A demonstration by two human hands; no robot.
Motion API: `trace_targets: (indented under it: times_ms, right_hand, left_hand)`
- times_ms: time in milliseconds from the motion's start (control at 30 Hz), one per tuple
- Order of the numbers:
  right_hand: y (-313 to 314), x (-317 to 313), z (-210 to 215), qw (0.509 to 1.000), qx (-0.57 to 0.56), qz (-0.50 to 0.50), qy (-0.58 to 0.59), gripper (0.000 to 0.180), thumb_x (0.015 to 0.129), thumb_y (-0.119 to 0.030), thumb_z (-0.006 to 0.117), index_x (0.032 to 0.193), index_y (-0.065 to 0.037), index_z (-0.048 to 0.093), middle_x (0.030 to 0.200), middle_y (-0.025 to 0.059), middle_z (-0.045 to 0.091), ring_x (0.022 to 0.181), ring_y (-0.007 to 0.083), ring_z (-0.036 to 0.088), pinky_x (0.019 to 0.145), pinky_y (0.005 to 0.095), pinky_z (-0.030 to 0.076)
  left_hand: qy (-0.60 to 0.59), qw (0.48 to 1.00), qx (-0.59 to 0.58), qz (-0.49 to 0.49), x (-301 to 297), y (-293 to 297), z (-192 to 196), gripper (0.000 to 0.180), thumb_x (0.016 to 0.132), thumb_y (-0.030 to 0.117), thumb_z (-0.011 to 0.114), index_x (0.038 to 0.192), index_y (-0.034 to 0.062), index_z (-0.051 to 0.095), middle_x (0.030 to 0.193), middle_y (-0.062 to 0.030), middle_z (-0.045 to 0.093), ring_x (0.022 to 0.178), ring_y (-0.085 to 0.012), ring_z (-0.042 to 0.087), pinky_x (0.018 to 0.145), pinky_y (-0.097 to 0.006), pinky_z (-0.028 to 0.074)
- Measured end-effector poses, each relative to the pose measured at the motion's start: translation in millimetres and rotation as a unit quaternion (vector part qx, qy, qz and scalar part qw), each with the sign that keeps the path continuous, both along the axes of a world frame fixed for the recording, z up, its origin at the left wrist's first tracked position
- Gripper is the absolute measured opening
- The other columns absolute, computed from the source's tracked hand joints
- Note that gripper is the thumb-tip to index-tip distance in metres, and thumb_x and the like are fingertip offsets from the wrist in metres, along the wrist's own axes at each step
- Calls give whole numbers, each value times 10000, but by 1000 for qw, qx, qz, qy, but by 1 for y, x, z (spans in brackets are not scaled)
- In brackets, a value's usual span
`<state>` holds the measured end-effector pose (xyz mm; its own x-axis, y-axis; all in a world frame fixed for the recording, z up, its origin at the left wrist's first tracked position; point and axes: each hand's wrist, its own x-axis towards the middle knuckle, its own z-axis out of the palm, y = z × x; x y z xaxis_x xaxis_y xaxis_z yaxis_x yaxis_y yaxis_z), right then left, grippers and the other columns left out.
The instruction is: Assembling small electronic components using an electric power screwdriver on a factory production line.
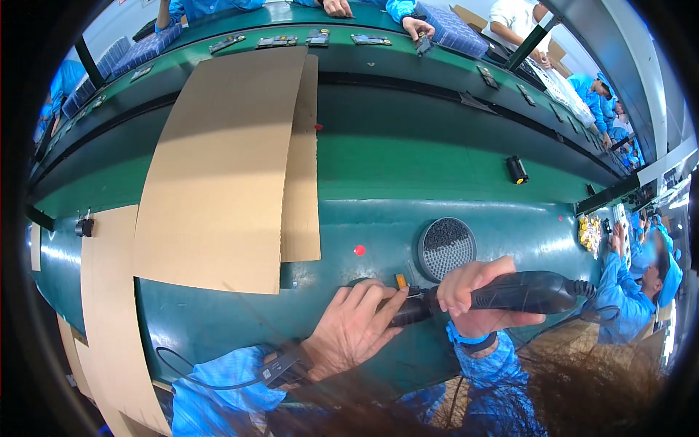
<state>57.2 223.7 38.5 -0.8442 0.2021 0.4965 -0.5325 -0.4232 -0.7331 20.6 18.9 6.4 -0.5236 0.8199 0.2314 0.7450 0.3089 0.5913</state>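
Note:
My right hand (473,291) grips a black electric screwdriver (510,295) that lies almost level, its tip pointing left. My left hand (353,328) rests flat on the green bench, fingertips steadying the driver's nose over a small part with an orange tab (400,280). Both forearms wear blue sleeves; a black strap with a cable sits on my left wrist (280,370).
A round grey dish of small screws (445,248) stands just behind my hands. Large cardboard sheets (226,167) cover the bench and belt at left. A small black part (516,169) lies on the green belt. Other workers in blue sit opposite and at right.

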Motion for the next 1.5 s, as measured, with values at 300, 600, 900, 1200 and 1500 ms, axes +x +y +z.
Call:
trace_targets:
  times_ms: [300, 600, 900, 1200, 1500]
  right_hand:
    - [2, -1, -12, 998, 4, 62, 17, 938, 658, -859, 640, 1015, 2, 531, 707, 132, 585, 578, 211, 565, 528, 348, 494]
    - [5, -6, -13, 995, 69, 68, 34, 889, 705, -894, 535, 939, -38, 484, 611, 66, 514, 476, 182, 507, 415, 338, 453]
    - [16, -6, 10, 997, -6, -54, 58, 898, 755, -917, 417, 1008, -58, 497, 622, 56, 534, 449, 178, 518, 411, 325, 452]
    - [38, -26, -11, 985, 26, -159, -54, 920, 732, -949, 334, 1000, -79, 465, 602, 38, 490, 457, 141, 477, 428, 300, 427]
    - [33, -30, -11, 983, 50, -169, -52, 860, 790, -916, 317, 990, -95, 477, 598, 4, 479, 447, 111, 452, 416, 266, 394]
  left_hand:
    - [1, 1000, -6, 0, 0, -1, 0, 588, 844, 295, 741, 1348, 47, 566, 1208, -55, 546, 1152, -242, 513, 903, -374, 432]
    - [3, 1000, -10, 2, -1, -3, 3, 617, 824, 290, 756, 1362, 60, 560, 1230, -54, 542, 1167, -245, 509, 920, -377, 434]
    - [17, 1000, 2, 2, 0, -3, 3, 606, 826, 288, 756, 1354, 62, 563, 1218, -54, 543, 1152, -236, 517, 914, -370, 432]
    - [13, 1000, -15, 2, -2, -3, 5, 602, 827, 300, 754, 1349, 71, 561, 1228, -63, 533, 1144, -238, 523, 907, -374, 431]
    - [17, 1000, -10, 0, -2, -4, 2, 613, 829, 307, 750, 1361, 76, 551, 1244, -69, 529, 1155, -246, 520, 914, -383, 430]
